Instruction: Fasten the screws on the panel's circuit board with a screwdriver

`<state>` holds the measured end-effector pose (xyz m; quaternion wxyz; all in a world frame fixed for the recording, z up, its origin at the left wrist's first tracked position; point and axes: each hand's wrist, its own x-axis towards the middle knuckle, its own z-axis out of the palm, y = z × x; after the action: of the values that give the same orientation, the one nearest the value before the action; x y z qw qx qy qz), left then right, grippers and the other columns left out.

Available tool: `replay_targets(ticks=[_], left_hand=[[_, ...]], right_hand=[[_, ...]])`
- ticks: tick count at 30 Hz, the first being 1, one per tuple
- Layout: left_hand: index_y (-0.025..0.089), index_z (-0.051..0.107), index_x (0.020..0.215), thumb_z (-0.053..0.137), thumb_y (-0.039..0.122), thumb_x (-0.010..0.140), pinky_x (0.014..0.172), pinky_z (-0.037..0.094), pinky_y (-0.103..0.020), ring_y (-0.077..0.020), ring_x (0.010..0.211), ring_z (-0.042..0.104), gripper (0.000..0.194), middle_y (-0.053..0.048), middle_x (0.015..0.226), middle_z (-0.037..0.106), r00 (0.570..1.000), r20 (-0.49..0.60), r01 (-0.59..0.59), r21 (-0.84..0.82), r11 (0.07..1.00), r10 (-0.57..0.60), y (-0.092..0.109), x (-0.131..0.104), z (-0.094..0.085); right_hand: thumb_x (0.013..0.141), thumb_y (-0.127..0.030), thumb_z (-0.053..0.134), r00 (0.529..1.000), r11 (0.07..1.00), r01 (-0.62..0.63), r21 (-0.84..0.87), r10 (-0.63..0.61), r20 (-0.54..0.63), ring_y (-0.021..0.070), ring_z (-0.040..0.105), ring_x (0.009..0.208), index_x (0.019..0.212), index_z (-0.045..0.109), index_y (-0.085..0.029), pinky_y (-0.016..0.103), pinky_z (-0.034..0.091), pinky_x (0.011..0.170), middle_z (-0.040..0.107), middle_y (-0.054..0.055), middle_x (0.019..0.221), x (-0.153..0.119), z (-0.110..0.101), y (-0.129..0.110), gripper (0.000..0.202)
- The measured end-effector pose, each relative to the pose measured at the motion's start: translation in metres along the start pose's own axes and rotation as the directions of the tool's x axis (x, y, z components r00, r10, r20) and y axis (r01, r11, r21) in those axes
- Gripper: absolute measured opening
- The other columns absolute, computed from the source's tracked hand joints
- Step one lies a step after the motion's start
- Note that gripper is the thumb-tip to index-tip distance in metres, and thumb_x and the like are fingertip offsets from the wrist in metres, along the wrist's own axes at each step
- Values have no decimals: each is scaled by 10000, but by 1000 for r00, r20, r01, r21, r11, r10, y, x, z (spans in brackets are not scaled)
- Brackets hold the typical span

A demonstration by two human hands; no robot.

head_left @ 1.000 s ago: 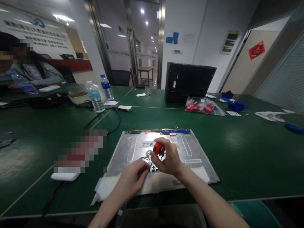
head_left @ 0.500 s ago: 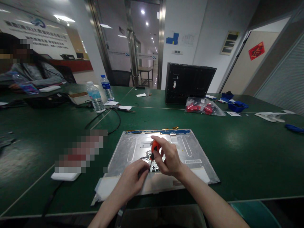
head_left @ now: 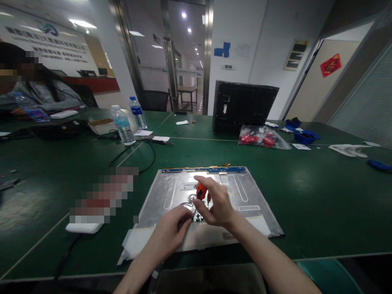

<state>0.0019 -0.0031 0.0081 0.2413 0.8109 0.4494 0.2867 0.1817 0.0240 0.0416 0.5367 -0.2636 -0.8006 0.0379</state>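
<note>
A silver metal display panel (head_left: 251, 192) lies flat on the green table, with a blue circuit strip (head_left: 204, 169) along its far edge. My right hand (head_left: 218, 207) grips a small orange-handled screwdriver (head_left: 200, 191), held upright with its tip down on a small metal bracket (head_left: 196, 214) near the panel's middle. My left hand (head_left: 170, 232) rests on the panel's near part, its fingertips pressed against that bracket. What lies under the fingers is hidden.
Two water bottles (head_left: 123, 125) and black cables (head_left: 143, 157) sit at the far left. A black monitor casing (head_left: 243, 107) stands behind, beside a plastic bag of red parts (head_left: 260, 138) and blue items (head_left: 306, 135). A white device (head_left: 84, 227) lies left. Another person sits at far left.
My right hand has turned the screwdriver between its fingers and dipped slightly toward the bracket. My left hand has stayed in place.
</note>
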Motion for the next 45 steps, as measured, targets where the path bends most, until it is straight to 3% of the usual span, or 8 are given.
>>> replay_targets(ticks=[3,7,15,21,25,34,45], left_hand=[[187,598,780,455,175,827,635,436,-275,-180,677,586,151,-28,732,641,1000,-4,-6,10,1000,6,-1,0,0],[188,586,752,463,172,819,631,434,-274,-179,671,585,141,-29,733,638,1000,-6,1,20,1000,-1,-1,0,0],[187,601,801,457,167,829,662,453,-285,-187,710,608,148,-40,786,663,1000,5,-6,-4,1000,6,-2,-1,-1],[184,588,784,462,170,833,635,429,-277,-182,683,590,136,-33,749,635,1000,4,-20,17,1000,20,-3,-1,1],[184,581,781,452,165,832,639,425,-275,-179,685,586,140,-27,749,629,1000,1,-17,26,1000,17,-4,-1,2],[184,584,787,442,169,819,654,439,-285,-186,704,595,147,-36,763,647,1000,18,0,2,1000,0,-1,1,0],[186,594,791,450,177,829,662,445,-291,-189,714,603,149,-37,778,655,1000,23,18,12,1000,-19,-3,-1,1]], right_hand=[[883,-225,414,1000,999,-6,37,5,23,148,582,707,1395,351,-172,263,506,596,622,66,956,2,-3,-3,518],[884,-189,432,1000,1000,-19,21,19,7,131,560,664,1368,381,-188,238,483,557,604,37,878,1,-1,-2,486],[921,-332,563,998,999,16,-37,-19,-61,107,491,549,1213,462,-215,207,404,471,571,-19,734,-2,5,3,330],[917,-227,436,1000,999,-2,39,2,20,148,573,712,1382,389,-164,249,493,577,628,78,957,0,-3,-3,472],[906,-177,422,1000,999,-19,38,19,16,133,563,682,1394,374,-176,244,500,582,627,65,950,1,-3,-3,491],[925,-275,522,998,999,21,-27,-23,-61,103,492,561,1231,444,-211,209,416,470,599,6,806,0,4,0,323],[907,-352,603,996,999,-20,-28,17,-90,104,569,645,1302,492,-251,191,473,493,581,33,909,0,3,1,422]])
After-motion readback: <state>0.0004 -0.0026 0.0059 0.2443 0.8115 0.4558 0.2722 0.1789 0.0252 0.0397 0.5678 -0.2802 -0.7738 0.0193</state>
